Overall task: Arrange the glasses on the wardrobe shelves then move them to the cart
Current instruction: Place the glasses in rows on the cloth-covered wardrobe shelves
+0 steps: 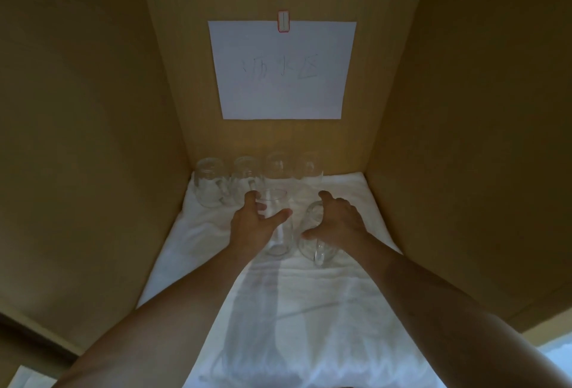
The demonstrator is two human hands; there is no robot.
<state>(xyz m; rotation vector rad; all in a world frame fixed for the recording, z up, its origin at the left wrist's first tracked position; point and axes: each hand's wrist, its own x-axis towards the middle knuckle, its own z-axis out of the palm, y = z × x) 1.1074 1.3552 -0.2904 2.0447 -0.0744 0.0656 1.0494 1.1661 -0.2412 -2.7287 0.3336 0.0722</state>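
Hands: L [252, 226] & R [335, 220] each grip glass.

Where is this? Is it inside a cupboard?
Probably yes: a wooden wardrobe shelf used for drying glasses. Wood walls close it in, a white towel covers the shelf, glasses stand in a row at the back, and a handwritten paper hangs behind.
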